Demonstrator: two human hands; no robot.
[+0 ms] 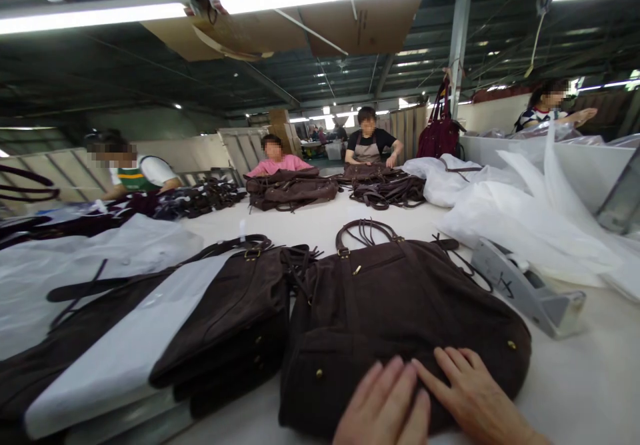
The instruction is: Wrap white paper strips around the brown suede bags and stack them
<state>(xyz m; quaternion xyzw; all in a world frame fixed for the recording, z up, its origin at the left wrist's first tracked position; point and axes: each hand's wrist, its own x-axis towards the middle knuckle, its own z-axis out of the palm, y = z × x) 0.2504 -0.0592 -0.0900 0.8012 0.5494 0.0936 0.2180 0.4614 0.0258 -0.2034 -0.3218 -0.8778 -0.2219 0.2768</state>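
Observation:
A dark brown handbag [380, 298] lies on its side on the white table [575, 378], its looped handle pointing away from me. My left hand [385, 405] rests flat on the bag's near bottom edge, fingers extended. Just right of it, my right hand [473, 392] lies on the same edge with its fingers spread, close to the left one. Neither hand grips anything. Brass studs show at both near corners of the bag, and a small zipper pull is near the handle.
Stacked brown bags [225, 312] with white sheets [135, 338] lie at left. A grey tape dispenser [530, 292] and white plastic wrap [530, 225] are at right. More bags [293, 190] lie across the table, where people work, including a person in a black top [387, 142].

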